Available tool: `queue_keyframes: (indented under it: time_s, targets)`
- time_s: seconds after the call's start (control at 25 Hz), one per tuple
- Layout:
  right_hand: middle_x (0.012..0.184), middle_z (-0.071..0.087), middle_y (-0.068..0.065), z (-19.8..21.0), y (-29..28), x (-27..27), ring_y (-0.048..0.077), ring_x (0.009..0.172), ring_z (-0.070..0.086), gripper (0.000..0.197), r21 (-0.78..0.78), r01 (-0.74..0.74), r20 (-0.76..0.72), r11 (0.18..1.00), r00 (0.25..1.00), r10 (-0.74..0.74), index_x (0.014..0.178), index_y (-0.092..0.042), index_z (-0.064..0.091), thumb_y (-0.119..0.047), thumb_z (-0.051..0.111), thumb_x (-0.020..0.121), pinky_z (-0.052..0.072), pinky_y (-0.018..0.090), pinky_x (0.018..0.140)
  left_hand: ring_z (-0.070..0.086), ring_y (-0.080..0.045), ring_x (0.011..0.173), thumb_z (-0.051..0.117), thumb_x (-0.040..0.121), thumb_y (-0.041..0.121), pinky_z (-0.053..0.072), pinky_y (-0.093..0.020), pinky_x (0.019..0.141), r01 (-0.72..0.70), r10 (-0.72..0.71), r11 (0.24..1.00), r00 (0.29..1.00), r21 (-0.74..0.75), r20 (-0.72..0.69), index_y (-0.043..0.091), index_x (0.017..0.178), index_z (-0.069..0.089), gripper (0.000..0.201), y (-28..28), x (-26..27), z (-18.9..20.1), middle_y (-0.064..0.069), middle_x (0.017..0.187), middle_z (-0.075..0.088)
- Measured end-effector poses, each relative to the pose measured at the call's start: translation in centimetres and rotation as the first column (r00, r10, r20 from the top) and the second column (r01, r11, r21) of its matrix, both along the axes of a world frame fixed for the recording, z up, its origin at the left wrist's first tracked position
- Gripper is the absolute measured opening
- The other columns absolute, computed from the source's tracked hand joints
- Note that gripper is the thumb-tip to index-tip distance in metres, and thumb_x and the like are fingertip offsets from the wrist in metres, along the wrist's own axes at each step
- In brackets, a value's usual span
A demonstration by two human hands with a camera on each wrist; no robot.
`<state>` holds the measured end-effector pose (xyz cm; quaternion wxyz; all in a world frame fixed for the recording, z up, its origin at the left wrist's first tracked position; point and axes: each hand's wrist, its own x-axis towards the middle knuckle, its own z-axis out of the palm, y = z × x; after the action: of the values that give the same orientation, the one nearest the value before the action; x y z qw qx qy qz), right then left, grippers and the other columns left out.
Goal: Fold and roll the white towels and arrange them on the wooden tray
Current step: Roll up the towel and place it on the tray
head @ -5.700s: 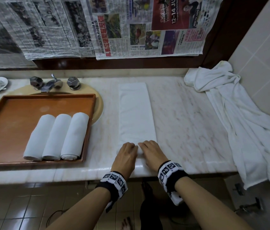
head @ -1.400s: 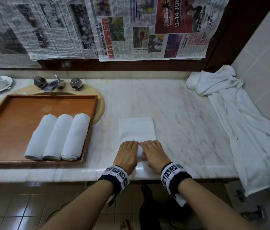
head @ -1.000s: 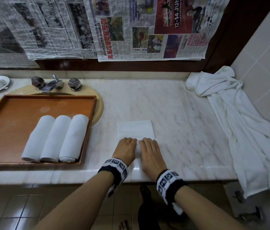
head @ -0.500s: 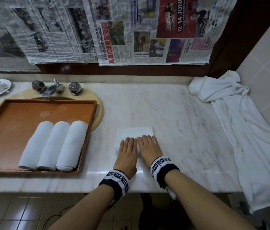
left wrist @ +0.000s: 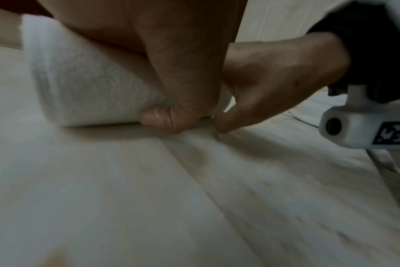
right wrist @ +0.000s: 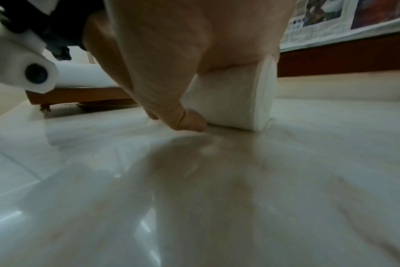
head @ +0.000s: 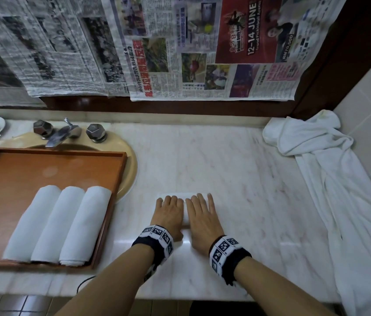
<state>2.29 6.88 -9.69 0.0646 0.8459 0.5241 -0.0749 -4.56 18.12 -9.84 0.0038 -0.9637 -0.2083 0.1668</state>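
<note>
1. Now both hands, left hand (head: 170, 214) and right hand (head: 202, 215), press flat with straight fingers on the rolled towel (left wrist: 91, 86) on the worktop (head: 237, 179).
2. Earlier a flat strip lay ahead; it looks fully rolled.
3. Three rolls (head: 57, 224) fill the wooden tray (head: 20, 169); a loose towel (head: 330, 169) lies right.

Three rolled white towels (head: 57, 224) lie side by side in one wooden tray (head: 50, 165) at nine o'clock. A fourth roll (head: 185, 218) sits on the desk (head: 237, 179) under two hands, left (head: 168, 215) and right (head: 202, 215). One loose towel (head: 330, 179) lies at three o'clock. One faucet (head: 61, 133) has two knobs (head: 95, 132).
</note>
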Motion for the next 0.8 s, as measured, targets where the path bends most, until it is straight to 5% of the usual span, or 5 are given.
queue_keyframes:
  time_s: [0.2, 0.48, 0.6, 0.8]
  targets:
    - [0.159, 0.002, 0.021, 0.6, 3.5, 3.9, 0.034, 0.148, -0.004, 0.110, -0.188, -0.015, -0.124, 0.982, 0.992, -0.009, 0.148, -0.003, 0.014, -0.040, 0.080, 0.067, -0.008, 0.052, 0.119, 0.037, -0.026, 0.117, 0.067, 0.064, 0.062, 0.027, -0.046, 0.105, -0.014, 0.014, 1.000, 1.000, 0.012, 0.013, 0.015, 0.127, 0.040, 0.083, 1.8, 2.5, 0.2, -0.004, 0.124, 0.042]
    - [0.148, 0.025, 0.016, 1.0, 6.0, 6.4, 0.032, 0.140, 0.022, 0.108, -0.230, -0.019, -0.212, 0.973, 0.977, -0.031, 0.142, -0.003, 0.027, -0.050, 0.081, 0.060, 0.015, 0.045, 0.119, 0.044, -0.021, 0.108, 0.067, 0.047, 0.072, 0.038, -0.048, 0.094, -0.016, 0.011, 0.997, 0.998, -0.075, -0.065, 0.023, 0.122, 0.041, 0.093, 4.0, 4.9, 0.1, 0.004, 0.115, 0.046]
    - [0.126, 0.039, 0.010, 1.2, 6.5, 7.2, 0.027, 0.120, 0.038, 0.095, -0.215, -0.014, -0.256, 0.977, 0.966, -0.042, 0.128, -0.008, 0.038, -0.053, 0.082, 0.057, 0.037, 0.039, 0.103, 0.051, -0.018, 0.100, 0.069, 0.046, 0.070, 0.039, -0.047, 0.092, -0.012, 0.004, 0.994, 0.996, -0.104, -0.085, 0.026, 0.115, 0.042, 0.086, 4.4, 5.1, 0.2, 0.008, 0.106, 0.052]
    - [0.106, 0.053, -0.002, 1.9, 6.6, 6.8, 0.021, 0.104, 0.051, 0.080, -0.224, 0.053, -0.306, 0.973, 0.944, -0.122, 0.115, -0.019, 0.044, -0.058, 0.078, 0.054, 0.036, 0.047, 0.100, 0.058, -0.018, 0.093, 0.072, 0.053, 0.062, 0.035, -0.044, 0.098, 0.040, -0.050, 0.991, 0.996, -0.131, -0.074, 0.026, 0.111, 0.047, 0.072, 4.3, 4.8, 1.4, 0.008, 0.097, 0.059]
